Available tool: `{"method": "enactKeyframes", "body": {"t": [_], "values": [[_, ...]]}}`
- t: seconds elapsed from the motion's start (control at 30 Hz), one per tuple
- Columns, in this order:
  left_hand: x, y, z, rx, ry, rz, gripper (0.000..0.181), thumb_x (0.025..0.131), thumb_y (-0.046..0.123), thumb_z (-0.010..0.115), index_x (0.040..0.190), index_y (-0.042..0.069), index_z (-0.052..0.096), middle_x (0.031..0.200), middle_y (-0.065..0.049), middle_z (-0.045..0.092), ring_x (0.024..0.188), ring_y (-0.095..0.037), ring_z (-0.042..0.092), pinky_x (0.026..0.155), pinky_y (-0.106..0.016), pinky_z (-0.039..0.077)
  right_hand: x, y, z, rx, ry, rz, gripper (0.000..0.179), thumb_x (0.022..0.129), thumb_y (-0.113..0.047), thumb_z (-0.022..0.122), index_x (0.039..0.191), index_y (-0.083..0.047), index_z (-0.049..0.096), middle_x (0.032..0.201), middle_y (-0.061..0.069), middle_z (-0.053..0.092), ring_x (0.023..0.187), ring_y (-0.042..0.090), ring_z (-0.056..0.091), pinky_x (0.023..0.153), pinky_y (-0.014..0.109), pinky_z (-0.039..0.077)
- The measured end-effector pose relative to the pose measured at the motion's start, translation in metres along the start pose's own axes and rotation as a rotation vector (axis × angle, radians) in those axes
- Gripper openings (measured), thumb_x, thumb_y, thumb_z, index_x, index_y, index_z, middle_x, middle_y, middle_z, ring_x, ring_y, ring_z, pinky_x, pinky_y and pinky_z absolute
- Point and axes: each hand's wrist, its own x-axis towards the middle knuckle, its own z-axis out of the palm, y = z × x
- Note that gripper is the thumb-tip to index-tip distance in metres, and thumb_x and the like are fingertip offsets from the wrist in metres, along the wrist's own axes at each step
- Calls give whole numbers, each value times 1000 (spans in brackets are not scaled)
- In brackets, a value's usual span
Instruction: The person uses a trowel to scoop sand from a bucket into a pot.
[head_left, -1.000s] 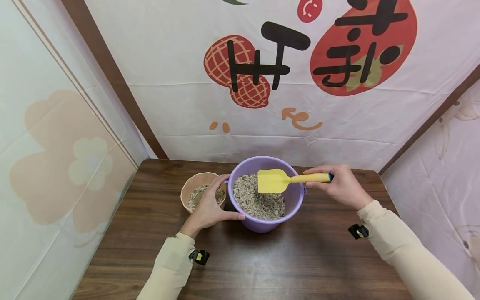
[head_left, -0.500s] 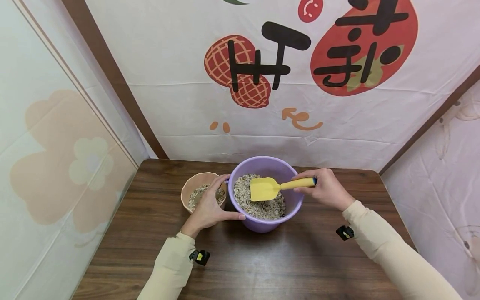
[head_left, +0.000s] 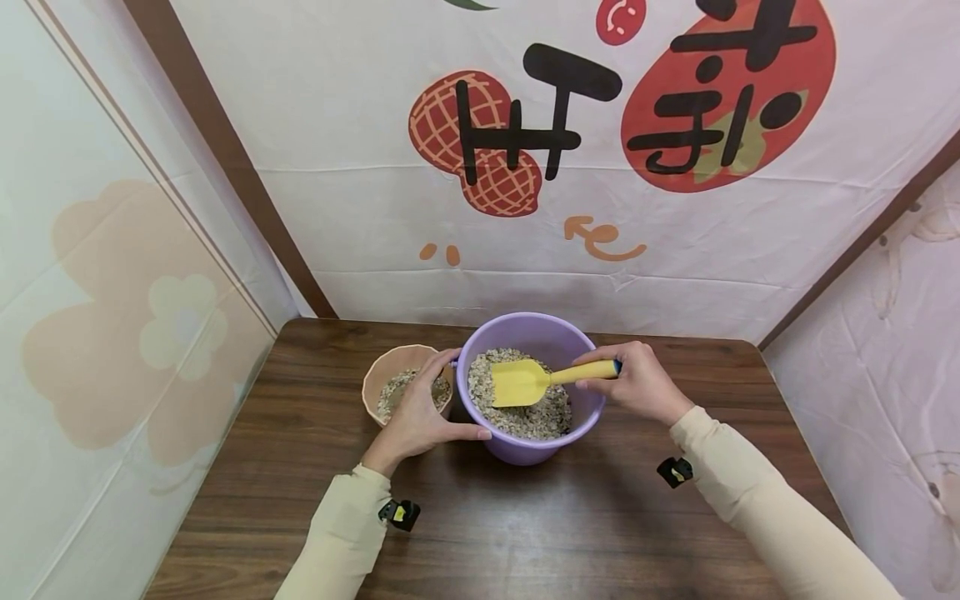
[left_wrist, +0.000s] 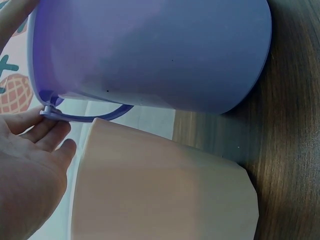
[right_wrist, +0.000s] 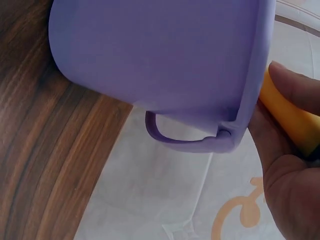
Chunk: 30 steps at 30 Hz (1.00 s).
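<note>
A purple bucket (head_left: 538, 328) partly filled with pale, speckled grains (head_left: 540, 421) stands on the wooden table. My right hand (head_left: 637, 382) grips the handle of a yellow toy shovel (head_left: 519, 383), its blade low over the grains. In the right wrist view, thumb and fingers close around the orange-yellow handle (right_wrist: 290, 117) beside the bucket's rim. My left hand (head_left: 420, 421) rests on the bucket's left side, thumb and fingers spread along the rim. In the left wrist view, its fingertips touch the bucket near the bail handle's pivot (left_wrist: 52, 114).
A peach-coloured bowl (head_left: 375, 375) with some of the same grains stands close to the bucket's left, partly behind my left hand. The wooden table (head_left: 525, 525) ends at a printed cloth wall (head_left: 360, 225) behind, with more cloth at both sides.
My right hand has moved left and slightly down with the shovel, bringing its blade from the bucket's middle toward the left part of the grains. The left hand and bucket stay in place.
</note>
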Motion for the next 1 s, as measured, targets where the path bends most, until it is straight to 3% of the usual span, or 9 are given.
{"method": "enactKeyframes", "body": {"t": [0.57, 1.0], "values": [[0, -1, 0, 2, 4, 16, 119, 51, 47, 101, 152, 19, 44, 149, -1, 49, 140, -23, 40, 116, -53, 31, 3, -1, 9, 95, 9, 50, 26, 81, -4, 85, 106, -9, 80, 79, 5, 70, 63, 15, 56, 49, 26, 52], [1, 0, 0, 1, 2, -8, 120, 51, 48, 101, 152, 21, 44, 149, 0, 48, 141, -23, 39, 117, -53, 30, 2, 2, 10, 141, 12, 56, 26, 82, -1, 84, 107, -8, 80, 80, 7, 70, 64, 16, 57, 50, 27, 53]]}}
